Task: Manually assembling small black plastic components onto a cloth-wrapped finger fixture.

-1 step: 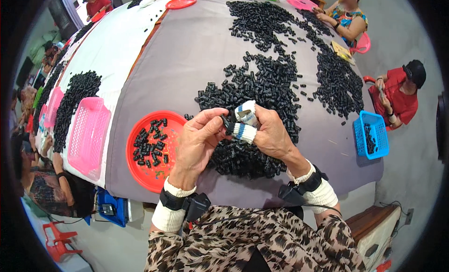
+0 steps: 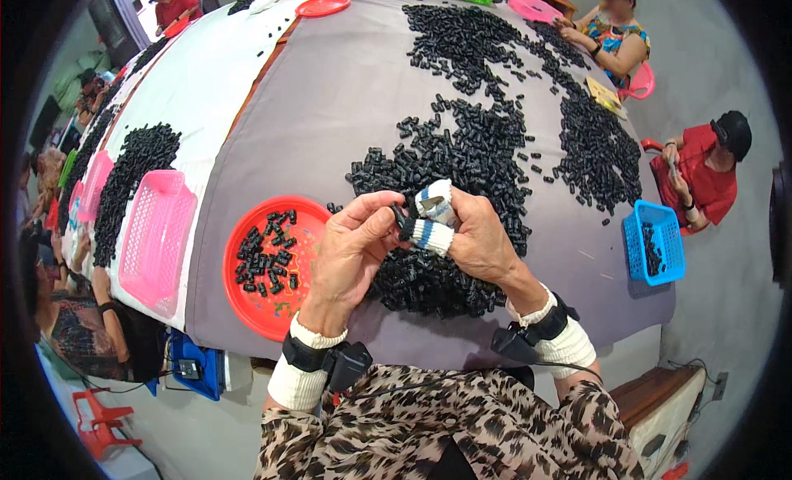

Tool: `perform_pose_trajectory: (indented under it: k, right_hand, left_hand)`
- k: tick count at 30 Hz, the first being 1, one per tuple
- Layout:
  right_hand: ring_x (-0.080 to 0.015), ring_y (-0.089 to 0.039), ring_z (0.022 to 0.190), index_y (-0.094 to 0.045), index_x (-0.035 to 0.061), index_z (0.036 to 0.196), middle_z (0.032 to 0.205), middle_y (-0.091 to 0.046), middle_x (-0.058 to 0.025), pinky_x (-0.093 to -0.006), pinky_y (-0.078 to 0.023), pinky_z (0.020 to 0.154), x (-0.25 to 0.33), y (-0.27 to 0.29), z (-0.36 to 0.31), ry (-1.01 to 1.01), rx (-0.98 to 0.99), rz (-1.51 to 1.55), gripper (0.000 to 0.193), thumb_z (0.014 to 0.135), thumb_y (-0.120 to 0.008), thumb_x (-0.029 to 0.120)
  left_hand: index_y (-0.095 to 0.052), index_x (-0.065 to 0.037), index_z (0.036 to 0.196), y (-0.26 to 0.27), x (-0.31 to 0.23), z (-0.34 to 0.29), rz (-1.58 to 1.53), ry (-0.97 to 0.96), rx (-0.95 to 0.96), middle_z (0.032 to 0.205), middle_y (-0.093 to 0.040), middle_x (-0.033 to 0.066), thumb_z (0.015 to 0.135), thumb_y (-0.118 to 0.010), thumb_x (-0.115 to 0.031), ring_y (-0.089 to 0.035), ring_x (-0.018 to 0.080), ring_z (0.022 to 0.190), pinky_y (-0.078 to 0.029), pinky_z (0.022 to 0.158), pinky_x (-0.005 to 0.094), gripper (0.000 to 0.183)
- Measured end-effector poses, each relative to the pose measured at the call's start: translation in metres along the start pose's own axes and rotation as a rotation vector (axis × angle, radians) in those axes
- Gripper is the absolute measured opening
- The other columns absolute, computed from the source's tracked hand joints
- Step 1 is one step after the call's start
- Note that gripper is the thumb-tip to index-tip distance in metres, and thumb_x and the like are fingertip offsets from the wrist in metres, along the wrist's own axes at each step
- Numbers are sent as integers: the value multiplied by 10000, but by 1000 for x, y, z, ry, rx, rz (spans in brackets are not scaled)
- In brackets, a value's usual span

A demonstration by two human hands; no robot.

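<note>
My left hand [image 2: 360, 241] is closed, thumb and forefinger pinching a small black tubular piece [image 2: 401, 217] above the near edge of a large heap. My right hand [image 2: 481, 237] is curled against the other side of that piece. White knitted covers with blue stripes [image 2: 432, 234] wrap its thumb and forefinger. Whatever lies inside its curled fingers is hidden. Just beyond and beneath both hands spreads a heap of similar black pieces [image 2: 462, 158]. Left of my left hand, a round red tray [image 2: 233, 292] carries several of these pieces.
A pink basket [image 2: 130, 265] stands left on white cloth beside another black heap [image 2: 140, 162]. At the right edge, a blue basket [image 2: 678, 247] holds some pieces. A person in red [image 2: 708, 173] sits beyond it; others work around the table. Cables run from my wrist straps.
</note>
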State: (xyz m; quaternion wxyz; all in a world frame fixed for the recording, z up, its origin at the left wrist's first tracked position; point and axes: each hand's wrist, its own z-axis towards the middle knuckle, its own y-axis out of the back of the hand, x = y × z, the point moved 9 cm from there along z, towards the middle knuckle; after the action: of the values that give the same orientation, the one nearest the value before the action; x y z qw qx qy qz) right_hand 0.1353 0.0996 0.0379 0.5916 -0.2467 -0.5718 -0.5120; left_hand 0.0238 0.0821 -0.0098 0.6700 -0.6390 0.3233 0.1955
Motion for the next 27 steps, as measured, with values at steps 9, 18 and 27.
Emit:
perform_pose_trajectory:
  k: [9, 18, 27]
  right_hand:
    - [-71, -486, 576, -546, -4, 844, 632, -559, -27, -252, -412, 517, 14, 0, 14, 1, 114, -71, 313, 730, -718, 232]
    - [-190, -531, 555, -514, -9, 775, 627, -551, -103, -316, -425, 539, 6, 2, 15, -1, 212, -148, 407, 662, -742, 310]
    - [-246, -541, 545, -494, -11, 730, 609, -538, -126, -354, -419, 530, 5, 5, 14, -19, 251, -207, 411, 668, -727, 323]
  left_hand:
    - [-578, -27, 1032, -5, -11, 7, -65, -39, 87, 880, -619, 49, 862, -572, -118, -594, 117, 797, -493, 701, 266, 193]
    - [-574, -14, 1036, -17, -1, 11, 14, 7, 94, 902, -620, 47, 858, -577, -108, -588, 102, 813, -484, 718, 240, 201]
    - [-581, -11, 1021, -17, 5, 11, 80, 22, 70, 931, -621, 48, 854, -578, -87, -580, 93, 810, -476, 698, 227, 184]
